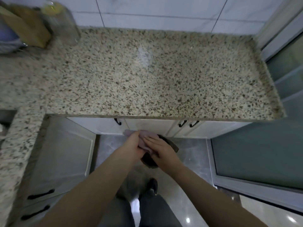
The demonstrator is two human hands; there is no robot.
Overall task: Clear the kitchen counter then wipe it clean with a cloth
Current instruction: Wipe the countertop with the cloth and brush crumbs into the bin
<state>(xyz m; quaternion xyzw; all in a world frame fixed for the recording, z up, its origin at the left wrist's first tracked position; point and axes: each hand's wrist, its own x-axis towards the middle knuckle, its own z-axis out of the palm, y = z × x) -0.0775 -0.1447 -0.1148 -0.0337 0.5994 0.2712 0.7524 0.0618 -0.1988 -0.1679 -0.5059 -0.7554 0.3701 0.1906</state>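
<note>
A speckled granite counter [155, 76] fills the middle of the head view, bare across its main stretch, with a pale wet-looking patch [144, 56] near its centre. Below the counter's front edge both my hands meet on a pinkish cloth [142, 136]. My left hand [131, 145] grips the cloth from the left. My right hand [157, 146] lies over it with fingers fairly straight. Much of the cloth is hidden between the hands.
At the back left corner stand a wooden block [27, 28], a clear jar [64, 23] with yellow contents, and a bluish item [6, 36]. White cabinets with black handles [182, 123] sit under the counter. A glass door [288, 99] is on the right. A dark shoe [164, 149] shows on the grey floor.
</note>
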